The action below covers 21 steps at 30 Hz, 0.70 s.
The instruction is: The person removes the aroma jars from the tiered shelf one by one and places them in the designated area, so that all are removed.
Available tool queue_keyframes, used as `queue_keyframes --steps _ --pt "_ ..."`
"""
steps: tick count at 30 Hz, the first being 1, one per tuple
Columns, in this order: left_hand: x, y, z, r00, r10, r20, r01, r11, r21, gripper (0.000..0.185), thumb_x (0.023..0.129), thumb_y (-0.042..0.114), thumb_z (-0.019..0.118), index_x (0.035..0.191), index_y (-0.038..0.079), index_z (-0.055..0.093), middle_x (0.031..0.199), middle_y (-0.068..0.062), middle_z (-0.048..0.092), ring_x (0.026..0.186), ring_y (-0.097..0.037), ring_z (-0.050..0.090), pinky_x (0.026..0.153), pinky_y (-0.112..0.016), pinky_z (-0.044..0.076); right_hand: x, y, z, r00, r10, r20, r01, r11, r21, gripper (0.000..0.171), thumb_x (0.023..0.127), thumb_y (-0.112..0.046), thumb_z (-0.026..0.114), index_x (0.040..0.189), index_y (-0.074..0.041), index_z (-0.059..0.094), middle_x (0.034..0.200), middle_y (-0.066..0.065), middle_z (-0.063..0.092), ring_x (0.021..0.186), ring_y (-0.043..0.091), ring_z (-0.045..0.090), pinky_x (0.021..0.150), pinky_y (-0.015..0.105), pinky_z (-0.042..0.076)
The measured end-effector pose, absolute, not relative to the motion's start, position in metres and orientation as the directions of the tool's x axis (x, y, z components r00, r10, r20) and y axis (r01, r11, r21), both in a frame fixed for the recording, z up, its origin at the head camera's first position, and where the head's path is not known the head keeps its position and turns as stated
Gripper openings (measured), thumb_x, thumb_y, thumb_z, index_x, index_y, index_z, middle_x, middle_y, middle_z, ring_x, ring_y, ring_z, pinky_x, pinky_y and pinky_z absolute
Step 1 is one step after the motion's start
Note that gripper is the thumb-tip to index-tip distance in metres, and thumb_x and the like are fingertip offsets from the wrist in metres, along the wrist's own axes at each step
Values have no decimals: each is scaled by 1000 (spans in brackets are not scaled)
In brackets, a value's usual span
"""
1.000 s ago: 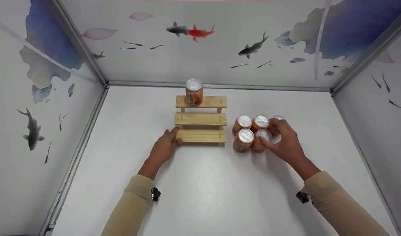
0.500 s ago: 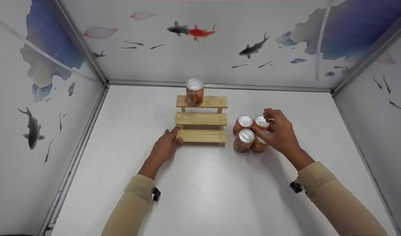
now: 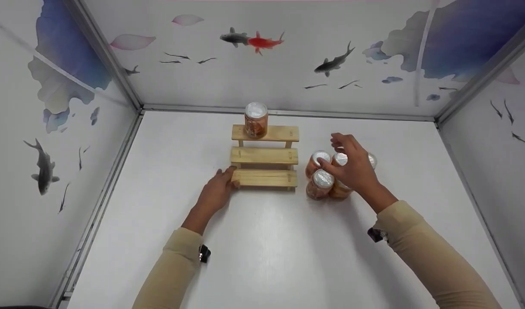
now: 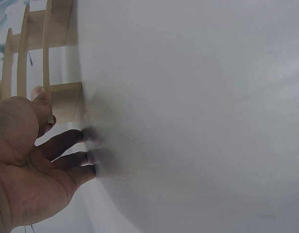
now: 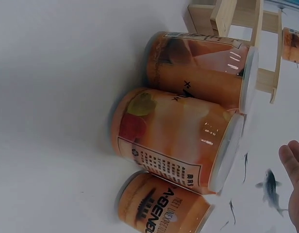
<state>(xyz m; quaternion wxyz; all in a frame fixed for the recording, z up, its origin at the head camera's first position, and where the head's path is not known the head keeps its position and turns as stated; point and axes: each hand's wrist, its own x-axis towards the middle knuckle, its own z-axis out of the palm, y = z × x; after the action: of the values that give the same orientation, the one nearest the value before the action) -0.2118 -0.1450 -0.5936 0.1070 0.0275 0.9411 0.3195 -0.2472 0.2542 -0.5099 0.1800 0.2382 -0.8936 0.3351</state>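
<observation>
A three-step wooden display stand [image 3: 264, 155] stands on the table. My left hand [image 3: 217, 192] holds the left end of its lowest step; in the left wrist view, the thumb [image 4: 41, 93] is at that step and other fingers reach down to the tabletop. One jar with a silvery lid and orange contents [image 3: 256, 121] sits upright on the top step. Right of the stand, several similar jars [image 3: 319, 185] are grouped upright. Over them hovers my right hand [image 3: 355, 165], fingers spread apart and holding nothing. In the right wrist view, printed labels show on the nearest jars [image 5: 174, 138].
A white tabletop [image 3: 262, 244] carries everything. White panels with painted fish enclose it at the back [image 3: 288, 86], left and right, framed by metal rails [image 3: 180, 108]. One more jar [image 3: 372, 161] is partly hidden behind the right hand.
My right hand has left the rightmost jar and moved left and away from me, over the jar group. My left hand stays at the stand.
</observation>
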Motion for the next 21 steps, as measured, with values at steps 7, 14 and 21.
queue_keyframes --steps 7,14,21 --pt "-213 -146 -594 -975 126 -182 -5 812 584 58 118 38 52 172 20 40 170 -28 47 164 -46 38 127 -66 42 -257 233 -503 -818 -329 471 -564 621 -545 74 93 -18 93 153 1 55 138 22 64 127 38 72 105 51 64" --pt "-213 -145 -595 -976 127 -179 -4 804 595 61 117 45 50 172 20 41 171 -28 46 163 -47 40 127 -66 42 -269 211 -501 -821 -352 448 -564 615 -551 72 96 -26 90 154 0 55 141 19 63 130 34 70 108 48 63" --pt "-213 -145 -595 -978 125 -166 1 804 595 62 116 46 51 171 18 42 171 -29 46 162 -48 41 126 -66 43 -279 188 -496 -823 -363 437 -565 603 -563 73 97 -29 88 155 0 54 141 19 63 129 34 69 108 46 63"
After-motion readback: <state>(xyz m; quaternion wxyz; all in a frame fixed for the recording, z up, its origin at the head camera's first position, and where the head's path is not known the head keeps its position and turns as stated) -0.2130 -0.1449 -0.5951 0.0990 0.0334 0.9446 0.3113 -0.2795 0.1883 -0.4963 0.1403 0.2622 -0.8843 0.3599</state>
